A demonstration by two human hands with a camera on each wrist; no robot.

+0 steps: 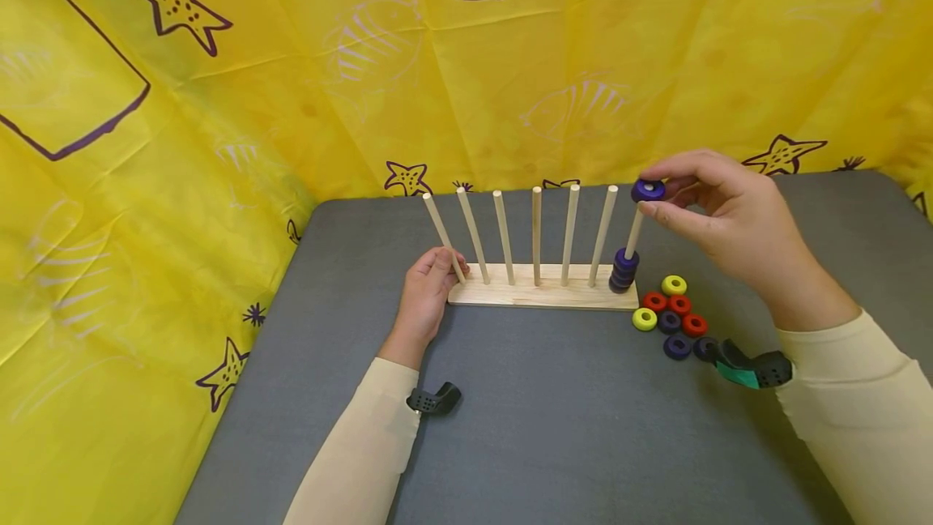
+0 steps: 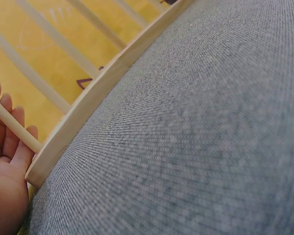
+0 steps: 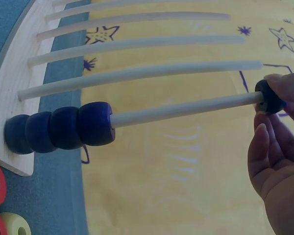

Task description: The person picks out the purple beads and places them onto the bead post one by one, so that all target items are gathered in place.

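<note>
A grey tabletop (image 1: 525,411) spreads beneath the left hand (image 1: 427,288) and the right hand (image 1: 743,221). Beyond both hangs a creased yellow cloth (image 1: 481,96), printed with a dark-outlined starfish (image 1: 782,155) just past the right hand, a pale striped fish (image 1: 374,43) well beyond the left, and, off to that hand's left, a spiky dark blot (image 1: 253,314).

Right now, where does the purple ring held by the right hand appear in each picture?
Head: the purple ring is right of centre, at the tip of the rightmost peg.
Left wrist: not in it.
Right wrist: the purple ring is toward the right edge, above mid-height, pinched by the right hand's fingers.
Shared landmark: the wooden base, visible in all three.
</note>
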